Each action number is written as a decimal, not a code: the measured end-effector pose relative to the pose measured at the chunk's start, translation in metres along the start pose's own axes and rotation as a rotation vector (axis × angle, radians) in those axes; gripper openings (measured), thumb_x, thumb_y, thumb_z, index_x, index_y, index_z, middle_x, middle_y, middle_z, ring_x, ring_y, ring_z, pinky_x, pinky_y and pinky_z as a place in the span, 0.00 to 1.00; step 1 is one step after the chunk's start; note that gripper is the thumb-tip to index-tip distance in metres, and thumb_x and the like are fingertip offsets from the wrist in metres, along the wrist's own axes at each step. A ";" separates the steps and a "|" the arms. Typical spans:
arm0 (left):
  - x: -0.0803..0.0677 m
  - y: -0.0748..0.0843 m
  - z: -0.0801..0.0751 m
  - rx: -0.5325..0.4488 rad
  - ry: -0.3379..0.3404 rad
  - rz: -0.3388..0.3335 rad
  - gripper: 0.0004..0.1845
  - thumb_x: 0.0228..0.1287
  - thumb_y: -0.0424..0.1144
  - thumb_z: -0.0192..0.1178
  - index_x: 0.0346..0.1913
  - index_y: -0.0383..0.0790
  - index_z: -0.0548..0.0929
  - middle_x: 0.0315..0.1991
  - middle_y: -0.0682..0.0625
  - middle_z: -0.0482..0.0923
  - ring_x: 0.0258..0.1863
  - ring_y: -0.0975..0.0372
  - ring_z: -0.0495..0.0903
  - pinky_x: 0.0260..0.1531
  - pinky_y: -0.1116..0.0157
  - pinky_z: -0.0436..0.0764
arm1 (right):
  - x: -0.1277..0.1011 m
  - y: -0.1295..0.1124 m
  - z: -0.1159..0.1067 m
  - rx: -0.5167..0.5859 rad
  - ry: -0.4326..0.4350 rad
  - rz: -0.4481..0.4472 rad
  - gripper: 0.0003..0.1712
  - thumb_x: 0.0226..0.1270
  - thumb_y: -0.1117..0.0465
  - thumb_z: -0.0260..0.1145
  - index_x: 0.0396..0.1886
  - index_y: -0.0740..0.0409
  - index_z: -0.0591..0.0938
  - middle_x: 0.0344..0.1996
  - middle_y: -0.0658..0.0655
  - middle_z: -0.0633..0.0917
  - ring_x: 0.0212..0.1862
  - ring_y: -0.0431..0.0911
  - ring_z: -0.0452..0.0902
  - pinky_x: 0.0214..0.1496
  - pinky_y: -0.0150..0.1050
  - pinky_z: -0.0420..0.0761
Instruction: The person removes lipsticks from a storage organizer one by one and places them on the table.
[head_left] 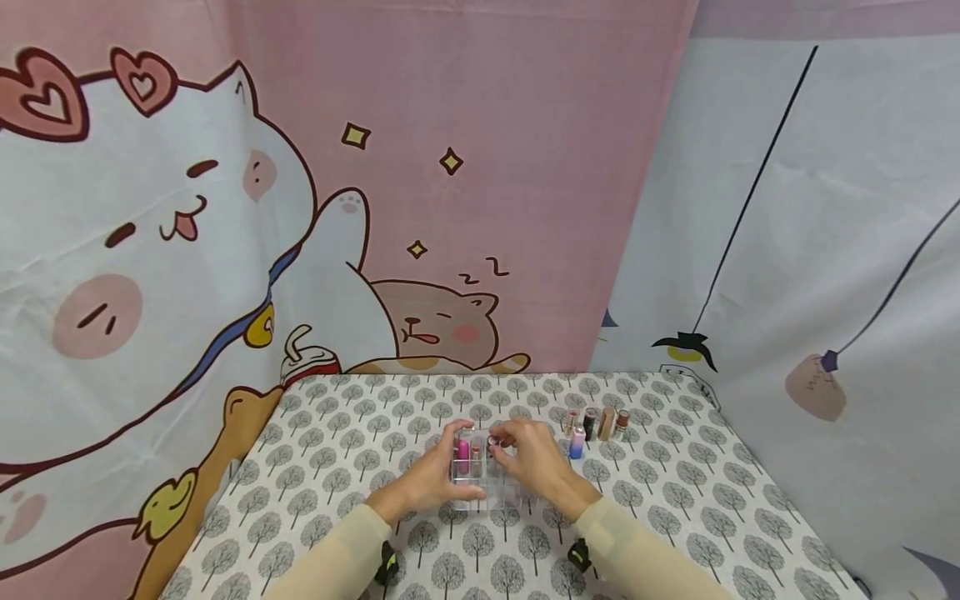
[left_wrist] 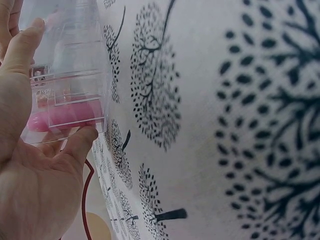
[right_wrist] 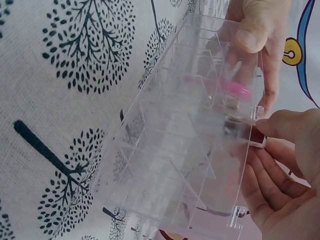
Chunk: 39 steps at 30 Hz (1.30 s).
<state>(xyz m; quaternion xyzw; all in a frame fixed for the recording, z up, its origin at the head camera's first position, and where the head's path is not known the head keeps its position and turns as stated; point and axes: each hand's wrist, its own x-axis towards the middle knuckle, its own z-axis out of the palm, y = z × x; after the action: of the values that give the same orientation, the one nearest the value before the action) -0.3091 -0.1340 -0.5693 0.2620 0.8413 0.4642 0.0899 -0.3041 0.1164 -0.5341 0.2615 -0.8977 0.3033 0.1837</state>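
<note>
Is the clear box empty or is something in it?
Not empty. The clear box holds a pink tube in one slot; most other slots look bare in the right wrist view.

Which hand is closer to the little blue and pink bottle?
Right. The right hand is just left of the blue and pink bottle; the left hand grips the clear organizer's far side.

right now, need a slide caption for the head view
Both hands steady a clear compartment organizer on a tree-print tablecloth, lipsticks standing beside it.
</note>
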 end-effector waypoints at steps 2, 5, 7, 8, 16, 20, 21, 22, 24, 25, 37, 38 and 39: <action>0.000 0.000 0.000 0.000 -0.001 -0.002 0.66 0.66 0.47 0.89 0.93 0.59 0.50 0.60 0.37 0.90 0.48 0.53 0.91 0.55 0.53 0.92 | 0.000 0.000 -0.001 0.005 0.003 -0.002 0.15 0.70 0.68 0.85 0.55 0.63 0.95 0.47 0.61 0.97 0.43 0.53 0.98 0.49 0.43 0.99; -0.001 0.000 0.000 0.000 -0.003 -0.004 0.66 0.66 0.47 0.89 0.93 0.60 0.50 0.60 0.38 0.90 0.48 0.54 0.91 0.54 0.56 0.92 | -0.001 0.000 -0.002 0.022 0.009 0.000 0.16 0.69 0.68 0.86 0.55 0.63 0.95 0.46 0.60 0.97 0.43 0.52 0.98 0.49 0.40 0.99; -0.001 0.000 0.000 0.000 -0.005 -0.005 0.65 0.66 0.47 0.89 0.93 0.60 0.50 0.59 0.38 0.90 0.47 0.54 0.91 0.54 0.56 0.92 | -0.002 0.000 -0.003 0.040 0.014 -0.001 0.16 0.69 0.69 0.85 0.55 0.63 0.95 0.45 0.60 0.97 0.43 0.52 0.98 0.49 0.40 0.98; -0.001 0.000 0.000 0.001 -0.004 -0.006 0.66 0.66 0.48 0.89 0.93 0.61 0.50 0.59 0.39 0.90 0.47 0.54 0.91 0.54 0.56 0.92 | -0.002 0.000 -0.004 0.049 0.014 0.000 0.16 0.69 0.69 0.85 0.55 0.64 0.95 0.45 0.60 0.97 0.43 0.52 0.98 0.50 0.39 0.98; -0.003 -0.002 0.000 -0.009 -0.006 -0.017 0.65 0.66 0.47 0.89 0.93 0.62 0.51 0.60 0.38 0.89 0.47 0.55 0.90 0.51 0.61 0.89 | -0.003 0.000 -0.004 0.092 0.014 0.005 0.16 0.70 0.70 0.84 0.56 0.65 0.95 0.46 0.60 0.96 0.44 0.52 0.98 0.50 0.41 0.99; -0.004 -0.002 0.001 -0.015 -0.008 -0.019 0.65 0.66 0.47 0.89 0.93 0.61 0.50 0.61 0.37 0.89 0.47 0.56 0.90 0.52 0.62 0.89 | -0.004 0.000 -0.004 0.084 0.027 0.003 0.15 0.70 0.70 0.84 0.55 0.64 0.95 0.46 0.60 0.96 0.44 0.52 0.98 0.50 0.42 0.99; -0.004 -0.002 0.002 -0.014 -0.010 -0.021 0.65 0.66 0.48 0.89 0.93 0.61 0.50 0.61 0.37 0.89 0.47 0.56 0.90 0.52 0.62 0.90 | -0.004 0.000 -0.004 0.083 0.031 0.004 0.15 0.70 0.70 0.84 0.55 0.64 0.95 0.46 0.60 0.96 0.43 0.52 0.98 0.50 0.43 0.99; -0.004 -0.002 0.002 -0.016 -0.010 -0.022 0.65 0.66 0.48 0.89 0.93 0.61 0.50 0.61 0.37 0.89 0.47 0.56 0.90 0.52 0.62 0.90 | -0.004 0.000 -0.005 0.082 0.035 0.004 0.15 0.70 0.70 0.84 0.55 0.64 0.95 0.46 0.60 0.96 0.43 0.52 0.97 0.50 0.44 0.99; -0.004 -0.002 0.002 -0.017 -0.010 -0.022 0.66 0.66 0.48 0.89 0.93 0.61 0.50 0.61 0.37 0.89 0.47 0.56 0.90 0.52 0.61 0.90 | -0.005 -0.001 -0.006 0.079 0.046 0.003 0.15 0.70 0.69 0.84 0.54 0.64 0.95 0.45 0.60 0.96 0.43 0.52 0.97 0.50 0.46 0.99; -0.004 -0.001 0.002 -0.016 -0.010 -0.024 0.66 0.66 0.48 0.89 0.93 0.62 0.50 0.61 0.37 0.89 0.47 0.55 0.90 0.52 0.61 0.90 | -0.005 -0.001 -0.007 0.077 0.050 0.002 0.15 0.70 0.69 0.84 0.55 0.64 0.95 0.45 0.59 0.96 0.43 0.52 0.97 0.50 0.46 0.99; -0.002 0.002 0.000 0.006 -0.003 -0.006 0.65 0.67 0.48 0.89 0.93 0.61 0.51 0.60 0.39 0.89 0.48 0.57 0.89 0.52 0.60 0.89 | -0.005 0.001 -0.014 0.053 0.077 -0.007 0.16 0.69 0.68 0.86 0.55 0.62 0.95 0.45 0.57 0.97 0.42 0.47 0.97 0.49 0.42 0.99; -0.002 0.002 0.000 0.007 -0.002 -0.005 0.65 0.67 0.48 0.89 0.93 0.60 0.51 0.60 0.39 0.89 0.47 0.57 0.89 0.52 0.61 0.89 | -0.005 0.001 -0.015 0.051 0.083 -0.010 0.16 0.69 0.67 0.86 0.55 0.61 0.95 0.45 0.56 0.97 0.42 0.47 0.96 0.49 0.41 0.98; -0.002 0.002 0.000 0.007 -0.003 -0.005 0.64 0.67 0.48 0.89 0.93 0.60 0.51 0.60 0.39 0.89 0.47 0.57 0.89 0.52 0.61 0.89 | -0.005 0.001 -0.016 0.048 0.088 -0.013 0.16 0.69 0.67 0.86 0.55 0.61 0.95 0.45 0.56 0.97 0.42 0.46 0.96 0.49 0.40 0.98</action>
<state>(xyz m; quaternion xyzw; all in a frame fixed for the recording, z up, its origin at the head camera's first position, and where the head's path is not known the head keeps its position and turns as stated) -0.3066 -0.1339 -0.5677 0.2608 0.8433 0.4609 0.0913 -0.2978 0.1286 -0.5250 0.2580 -0.8794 0.3349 0.2188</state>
